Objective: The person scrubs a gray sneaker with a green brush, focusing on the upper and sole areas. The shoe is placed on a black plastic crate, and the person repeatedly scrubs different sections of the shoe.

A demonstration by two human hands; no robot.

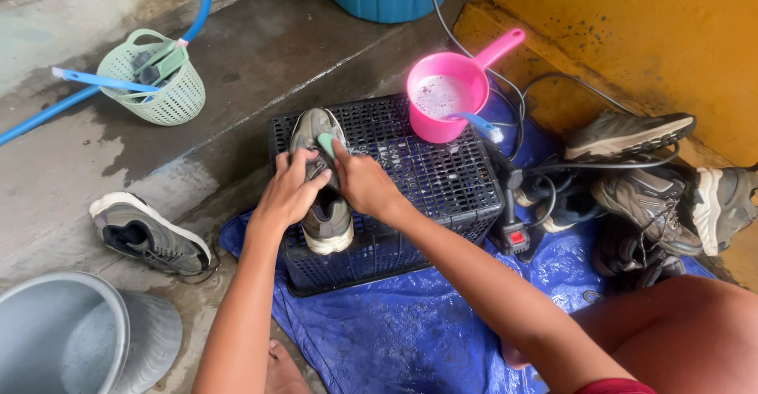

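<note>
Bare forearms reach in from the bottom edge. Left hand (288, 193) is clamped around the side of a grey shoe (324, 185) lying on an upturned black crate (426, 173). Right hand (363, 185) is closed on a small green brush (325, 143) pressed against the shoe. Just beyond stands a pink scoop (446, 98); a blue tarp (410, 331) lies under the crate, and a second shoe (146, 234) rests on wet concrete to the left.
</note>
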